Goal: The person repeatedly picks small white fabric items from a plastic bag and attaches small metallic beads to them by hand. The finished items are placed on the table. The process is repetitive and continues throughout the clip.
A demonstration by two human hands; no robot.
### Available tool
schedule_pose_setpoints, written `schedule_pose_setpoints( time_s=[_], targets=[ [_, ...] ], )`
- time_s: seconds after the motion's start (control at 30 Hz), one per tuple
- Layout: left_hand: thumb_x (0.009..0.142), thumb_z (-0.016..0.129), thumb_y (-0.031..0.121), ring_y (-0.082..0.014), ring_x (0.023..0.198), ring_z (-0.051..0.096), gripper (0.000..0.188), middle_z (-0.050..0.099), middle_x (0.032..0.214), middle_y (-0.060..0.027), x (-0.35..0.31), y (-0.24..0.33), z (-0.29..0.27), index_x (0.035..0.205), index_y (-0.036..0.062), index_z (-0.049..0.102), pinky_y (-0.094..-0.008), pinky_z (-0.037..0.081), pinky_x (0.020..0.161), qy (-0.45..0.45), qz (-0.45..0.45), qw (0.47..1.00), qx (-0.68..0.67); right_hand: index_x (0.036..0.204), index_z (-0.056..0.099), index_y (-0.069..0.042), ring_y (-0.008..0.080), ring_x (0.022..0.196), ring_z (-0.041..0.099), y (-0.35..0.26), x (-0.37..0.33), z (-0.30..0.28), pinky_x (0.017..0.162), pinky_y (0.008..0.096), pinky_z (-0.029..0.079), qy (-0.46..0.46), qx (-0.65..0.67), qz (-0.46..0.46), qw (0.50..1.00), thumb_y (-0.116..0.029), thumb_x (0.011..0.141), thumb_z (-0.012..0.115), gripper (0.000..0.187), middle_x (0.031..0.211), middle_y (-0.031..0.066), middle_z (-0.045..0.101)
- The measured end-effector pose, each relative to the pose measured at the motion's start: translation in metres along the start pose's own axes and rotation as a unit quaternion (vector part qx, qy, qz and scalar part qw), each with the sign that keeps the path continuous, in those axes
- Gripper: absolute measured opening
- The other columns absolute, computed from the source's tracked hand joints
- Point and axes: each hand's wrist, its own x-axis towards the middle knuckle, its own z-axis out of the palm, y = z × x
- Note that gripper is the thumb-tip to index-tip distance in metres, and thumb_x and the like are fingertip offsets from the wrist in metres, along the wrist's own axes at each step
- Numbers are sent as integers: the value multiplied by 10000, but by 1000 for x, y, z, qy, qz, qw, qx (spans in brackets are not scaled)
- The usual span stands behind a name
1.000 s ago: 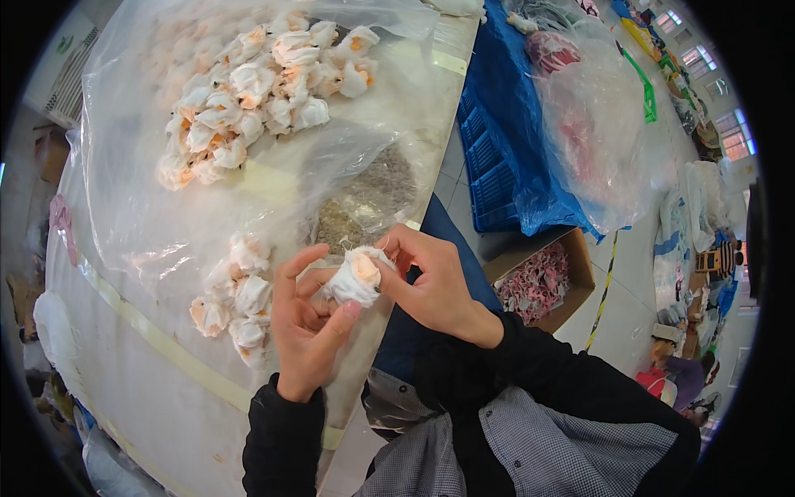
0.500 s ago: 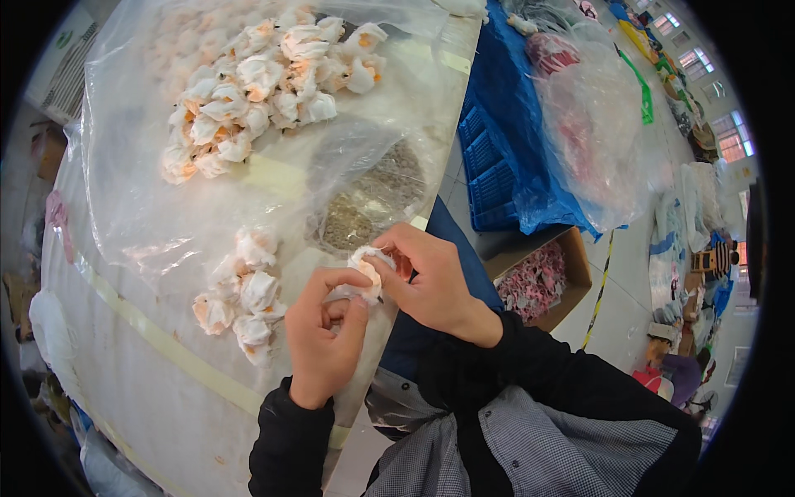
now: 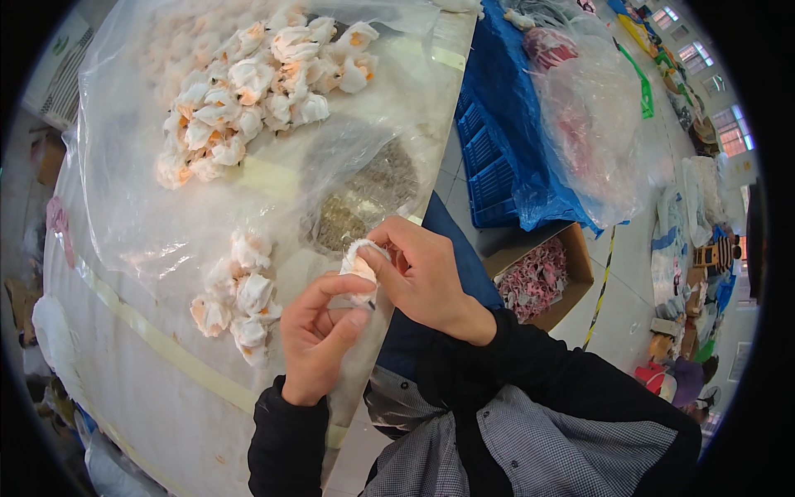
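Note:
A white fabric flower (image 3: 357, 263) with a peach middle is held up between my two hands, close to the table's right edge. My right hand (image 3: 424, 277) pinches its upper white rim between thumb and fingers. Below it, my left hand (image 3: 319, 331) has its index finger and thumb around the lower part, where a small dark base shows. A small cluster of similar flowers (image 3: 252, 294) lies on the table left of my hands. Farther off sits a larger heap of white and peach flowers (image 3: 248, 83).
Clear plastic sheeting (image 3: 124, 199) covers part of the pale table (image 3: 166, 414). A plastic-covered round patch of small greyish-brown bits (image 3: 373, 186) lies beyond my hands. To the right stand a blue crate (image 3: 484, 166) with bagged pink material and a cardboard box (image 3: 581, 269) of pink pieces.
My left thumb has shifted down a little, opening a wider gap below the index finger. The flower has tilted, showing more of its white rim and dark base.

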Motion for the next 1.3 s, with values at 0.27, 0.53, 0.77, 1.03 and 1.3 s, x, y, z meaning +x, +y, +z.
schedule_pose_setpoints(
  time_s=[0.27,0.53,0.77,1.03,1.3],
  targets=[
    [985,670,-39,30,577,308,337,399,666,131,-1,-3,11,1321,-30,653,-211,213,529,126,34,983,129,934,677,-29,246,697,614,-2,-6,-10,601,324,494,9,-79,-222,972,-122,855,825,192,813,78,624],
    [884,781,16,-62,539,409,284,585,874,-3,-5,-12,-3,1165,49,765,-247,336,497,134,198,877,416,908,673,-13,297,694,603,-5,-4,0,601,380,489,-67,-45,-216,973,-65,908,745,89,798,104,599],
    [776,786,16,-255,640,610,252,610,869,-91,-4,-23,-2,1010,58,699,-351,489,540,105,250,823,499,909,675,-11,306,694,593,4,-7,-13,605,375,465,-182,1,-117,976,-119,973,708,129,808,113,610],
    [779,779,4,-206,574,522,203,575,801,-74,-5,-24,-2,948,47,675,-325,427,515,139,247,838,466,899,650,-22,359,765,616,-5,1,-10,649,418,487,-190,-28,-137,972,-159,982,655,160,828,134,612],
    [790,779,-5,-66,500,331,160,488,690,-9,-2,-28,-5,864,20,638,-254,275,471,153,279,840,440,882,663,-45,327,771,627,-7,6,-12,649,412,496,-210,-66,-165,961,-177,943,707,153,831,114,625]
  ],
)
